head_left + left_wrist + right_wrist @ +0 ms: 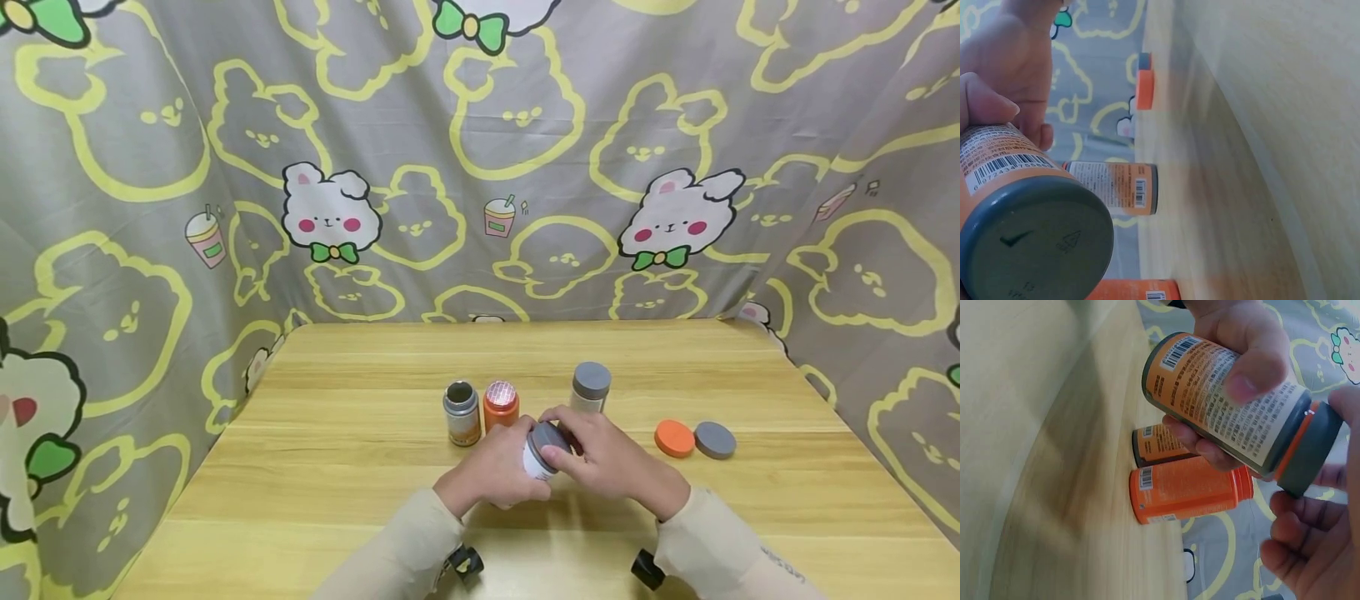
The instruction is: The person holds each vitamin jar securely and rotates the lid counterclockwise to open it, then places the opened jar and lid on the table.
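My left hand [495,468] grips a pill-type bottle [1216,394] with an orange and white printed label, tilted above the table. Its dark base [1038,240] faces the left wrist camera. The fingers of my right hand [603,457] hold the bottle's grey cap [1311,450]. A thin orange band [1294,445] shows between cap and bottle neck. Behind my hands stand an uncapped grey-necked bottle [462,417] and, beside it, an orange bottle [501,403] with a shiny seal over its mouth. Another grey-capped bottle [591,385] stands behind my right hand, its lower part hidden.
To the right on the wooden table [360,483] lie an orange cap [674,438] and a grey cap [715,440], side by side. A patterned grey curtain [420,192] hangs along the table's back and sides.
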The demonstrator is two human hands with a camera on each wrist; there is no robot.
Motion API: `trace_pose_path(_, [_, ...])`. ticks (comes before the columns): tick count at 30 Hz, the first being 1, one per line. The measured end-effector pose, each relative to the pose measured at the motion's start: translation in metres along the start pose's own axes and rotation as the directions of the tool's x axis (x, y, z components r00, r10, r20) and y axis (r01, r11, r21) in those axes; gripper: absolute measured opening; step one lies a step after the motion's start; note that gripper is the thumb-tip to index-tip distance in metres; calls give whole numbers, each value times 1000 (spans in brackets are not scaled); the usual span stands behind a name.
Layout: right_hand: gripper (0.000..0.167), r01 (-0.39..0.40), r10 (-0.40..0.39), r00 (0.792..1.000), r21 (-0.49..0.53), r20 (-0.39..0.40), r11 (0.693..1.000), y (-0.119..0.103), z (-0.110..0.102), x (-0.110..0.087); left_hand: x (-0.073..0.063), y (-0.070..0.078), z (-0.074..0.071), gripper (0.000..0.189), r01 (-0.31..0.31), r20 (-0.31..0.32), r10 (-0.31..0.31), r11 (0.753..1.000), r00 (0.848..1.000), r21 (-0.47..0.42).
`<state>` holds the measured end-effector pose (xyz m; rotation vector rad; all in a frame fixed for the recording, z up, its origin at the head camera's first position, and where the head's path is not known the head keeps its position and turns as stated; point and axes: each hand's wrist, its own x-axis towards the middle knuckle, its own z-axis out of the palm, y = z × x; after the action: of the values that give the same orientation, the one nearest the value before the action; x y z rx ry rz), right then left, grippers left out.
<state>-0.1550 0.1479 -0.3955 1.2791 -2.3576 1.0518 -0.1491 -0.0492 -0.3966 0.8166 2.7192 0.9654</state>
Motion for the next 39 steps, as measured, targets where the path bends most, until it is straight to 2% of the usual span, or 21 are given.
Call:
trace_pose_path(5, [39, 27, -29, 998, 37, 54, 999, 1, -6, -4, -1, -1, 0, 64, 9, 8, -8, 1000, 1000, -20])
trace_pose_path(10, [47, 27, -28, 995, 5, 94, 1000, 1, -10, -4, -1, -1, 0, 70, 4, 10, -4, 1000, 1000, -17])
trace_pose_path(12, [45, 9, -7, 997, -34, 73, 999, 0, -10, -3, -1, 0, 0, 68, -1, 6, 1, 1000, 1000, -7])
trace_pose_path(16, [36, -82, 84, 996, -84, 19, 993, -4, -9, 0, 1, 2, 0, 63, -18, 10, 18, 1000, 1000, 11])
trace_pose_path(19, [26, -129, 131, 991, -74, 35, 989, -6, -8, 1, 1, 1, 1, 64, -18, 18, 17, 1000, 1000, 16])
trace_pose_path(22, [17, -129, 132, 988, -42, 83, 991, -6, -10, 0, 0, 0, 2, 63, -8, 24, 7, 1000, 1000, 9])
trace_pose_path(29, [35, -88, 83, 983, 24, 164, 996, -5, -15, -5, -2, -1, 1, 62, 2, 39, -2, 1000, 999, 4])
trace_pose_path(35, [39, -38, 31, 984, 37, 173, 999, -3, -17, -8, -2, -2, 1, 63, -16, 37, 15, 1000, 999, 6])
trace_pose_path(39, [39, -62, 61, 989, 3, 134, 998, -3, -16, -7, -2, 0, 1, 64, -21, 28, 21, 1000, 999, 16])
